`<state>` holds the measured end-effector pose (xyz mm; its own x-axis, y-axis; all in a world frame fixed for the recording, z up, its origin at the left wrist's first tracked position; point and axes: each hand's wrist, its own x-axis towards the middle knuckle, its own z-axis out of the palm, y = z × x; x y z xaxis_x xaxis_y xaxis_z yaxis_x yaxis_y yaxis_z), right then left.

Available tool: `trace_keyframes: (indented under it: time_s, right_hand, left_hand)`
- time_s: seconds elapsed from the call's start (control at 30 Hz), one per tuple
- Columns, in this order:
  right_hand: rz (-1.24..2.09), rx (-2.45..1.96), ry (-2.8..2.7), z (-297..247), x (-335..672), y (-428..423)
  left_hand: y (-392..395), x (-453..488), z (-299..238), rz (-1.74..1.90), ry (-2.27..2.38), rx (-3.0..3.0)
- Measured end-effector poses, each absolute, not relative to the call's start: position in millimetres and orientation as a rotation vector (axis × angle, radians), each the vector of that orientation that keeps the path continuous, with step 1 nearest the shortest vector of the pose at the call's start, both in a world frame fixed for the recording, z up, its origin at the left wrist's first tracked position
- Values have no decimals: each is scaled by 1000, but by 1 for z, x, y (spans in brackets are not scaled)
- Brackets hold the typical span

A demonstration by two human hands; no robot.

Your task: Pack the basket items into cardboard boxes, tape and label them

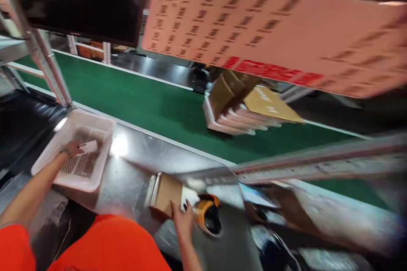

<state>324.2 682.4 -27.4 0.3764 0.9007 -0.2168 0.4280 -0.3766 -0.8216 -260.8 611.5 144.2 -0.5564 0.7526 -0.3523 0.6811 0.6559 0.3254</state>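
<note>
Pinching a white slip [90, 147] in the left hand [73, 148], fingers together on its edge, above the mesh floor of a white plastic basket [75, 184] at the left end of the steel surface [136, 146]. Touching the right side of a brown cardboard stack [169, 192] with the right hand [183, 216], toward the surface's near edge; cannot tell whether clamped on it. Just right of that hand, an orange tape roll [202, 211] with a dark centre. Along the surface's far edge, a green conveyor belt [133, 99], carrying a white tray [219, 127] of upright cardboard. Overhead, a pink sign [260, 42].
</note>
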Motion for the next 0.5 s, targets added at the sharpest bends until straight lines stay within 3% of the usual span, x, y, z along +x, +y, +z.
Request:
trace_keyframes:
  time_s: [0.13, 0.23, 0.37, 0.5]
  right_hand:
    - [963, -1709, -1140, 22, 288, 678]
    - [1032, -1434, -1355, 64, 253, 671]
    - [989, -1028, -1939, 107, 230, 653]
    - [1124, -1164, -1982, 115, 245, 636]
  left_hand:
    - [640, -234, 154, 335, 2334, 1355]
    - [648, -162, 151, 525, 1929, 1615]
    - [645, -53, 140, 216, 1471, 1833]
    - [647, -1, 126, 361, 1359, 1685]
